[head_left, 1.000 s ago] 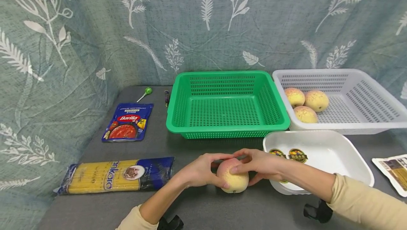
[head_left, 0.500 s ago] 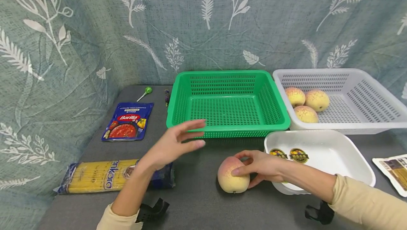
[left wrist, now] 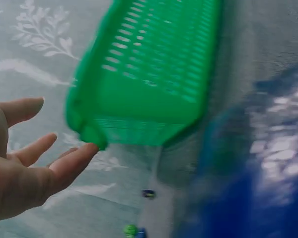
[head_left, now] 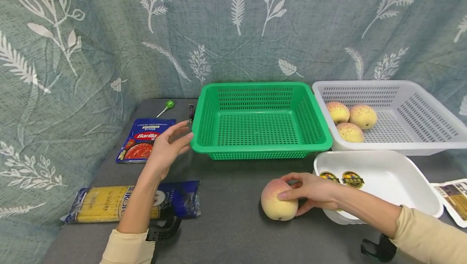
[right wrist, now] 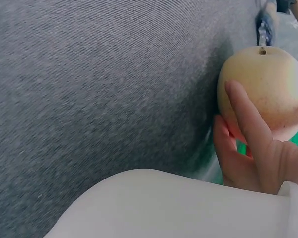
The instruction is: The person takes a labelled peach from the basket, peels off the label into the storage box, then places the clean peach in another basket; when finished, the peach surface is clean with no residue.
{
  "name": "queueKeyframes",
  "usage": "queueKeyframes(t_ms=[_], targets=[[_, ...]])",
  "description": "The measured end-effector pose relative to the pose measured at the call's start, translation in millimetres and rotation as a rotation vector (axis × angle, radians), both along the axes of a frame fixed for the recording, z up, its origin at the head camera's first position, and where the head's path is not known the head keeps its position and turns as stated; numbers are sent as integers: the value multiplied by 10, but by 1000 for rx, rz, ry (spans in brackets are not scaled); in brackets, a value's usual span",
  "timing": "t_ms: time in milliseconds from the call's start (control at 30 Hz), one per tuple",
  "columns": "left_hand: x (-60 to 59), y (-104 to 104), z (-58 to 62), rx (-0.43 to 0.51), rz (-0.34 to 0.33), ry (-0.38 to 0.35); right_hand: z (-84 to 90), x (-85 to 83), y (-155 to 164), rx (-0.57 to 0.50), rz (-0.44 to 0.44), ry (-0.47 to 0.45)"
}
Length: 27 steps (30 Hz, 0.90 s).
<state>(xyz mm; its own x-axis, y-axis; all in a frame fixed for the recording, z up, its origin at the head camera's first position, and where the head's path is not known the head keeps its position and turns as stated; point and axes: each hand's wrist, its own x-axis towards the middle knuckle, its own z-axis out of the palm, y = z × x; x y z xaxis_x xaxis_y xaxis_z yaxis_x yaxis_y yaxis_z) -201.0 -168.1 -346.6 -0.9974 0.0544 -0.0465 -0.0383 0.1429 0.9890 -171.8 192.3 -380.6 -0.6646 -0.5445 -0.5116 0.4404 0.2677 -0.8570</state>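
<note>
My right hand [head_left: 311, 193] grips a yellow-and-pink peach [head_left: 279, 205] from its right side, the thumb on its front; the peach rests on the dark table. In the right wrist view the same peach [right wrist: 263, 89] shows its stem end, fingers curled against it. The left hand [head_left: 168, 146] is raised with loosely bent fingers and holds nothing. It hovers near the left rim of a green basket [head_left: 260, 149], over part of a blue Barilla sauce pouch [head_left: 140, 150]. A small dark-wrapped candy [head_left: 191, 112] lies just beyond its fingertips.
Right of the peach stands a white tub [head_left: 386, 187]; behind it, a pale grey basket [head_left: 430, 110] holds several peaches [head_left: 363, 116]. A pack of spaghetti [head_left: 106, 203] lies under the left forearm. A green lollipop [head_left: 169, 104] is at back left, a white packet [head_left: 456, 199] far right.
My left hand has let go of the peach and moved left and away toward the candy. The right hand has shifted slightly right with the peach, and the white tub has slid right too.
</note>
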Motion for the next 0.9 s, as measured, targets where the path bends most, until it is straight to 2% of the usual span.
queueKeyframes(t_ms=[200,433,533,667,767,900], targets=[[-113,113,-203,107,-76,-71,-13,15,105,4,-31,7],[-142,210,-281,144,-42,-65,44,11,190,-25,-7,22],[-144,210,-291,151,-51,-63,170,-42,284,-45,11,49],[-151,203,-296,158,-55,-66,472,-177,540,-63,24,142],[-158,197,-292,162,-51,-67,706,-325,837,-42,-2,239],[-158,190,-284,170,-57,-68,907,-594,1355,26,-85,325]])
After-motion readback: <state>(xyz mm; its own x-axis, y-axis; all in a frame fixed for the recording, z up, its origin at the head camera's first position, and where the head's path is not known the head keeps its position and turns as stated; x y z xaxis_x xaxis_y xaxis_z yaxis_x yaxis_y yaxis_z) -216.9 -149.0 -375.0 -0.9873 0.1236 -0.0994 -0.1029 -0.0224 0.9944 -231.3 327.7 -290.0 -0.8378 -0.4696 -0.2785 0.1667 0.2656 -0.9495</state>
